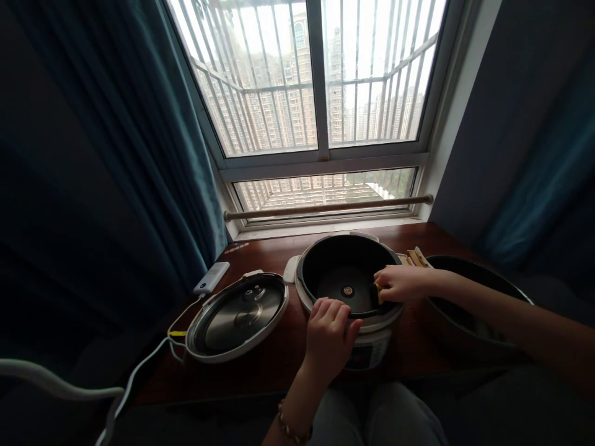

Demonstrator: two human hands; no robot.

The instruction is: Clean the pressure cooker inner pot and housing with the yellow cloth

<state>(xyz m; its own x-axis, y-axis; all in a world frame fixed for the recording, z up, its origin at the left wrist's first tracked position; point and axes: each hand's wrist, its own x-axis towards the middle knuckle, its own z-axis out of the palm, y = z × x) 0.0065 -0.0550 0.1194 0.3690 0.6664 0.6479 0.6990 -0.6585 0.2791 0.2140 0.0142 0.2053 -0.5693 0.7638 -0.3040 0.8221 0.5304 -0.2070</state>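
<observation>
A white electric cooker (304, 288) stands on the table in front of me with its lid off and its dark inside exposed. A small round piece (348, 290) sits in the middle of its bottom. My left hand (328, 334) curls its fingers over the near rim. My right hand (395, 284) reaches in over the right side and pinches a small yellow-and-black thing (376, 295) against the inner wall; its kind is hard to make out. Left of the cooker lies the detached round lid (242, 319), its metal inner face up.
A large dark pot (465, 328) stands to the right, partly behind my right forearm. A white power strip (211, 279) with white cables (149, 367) lies at the left by the blue curtain (186, 155). A barred window (320, 99) rises behind the wooden table (411, 235).
</observation>
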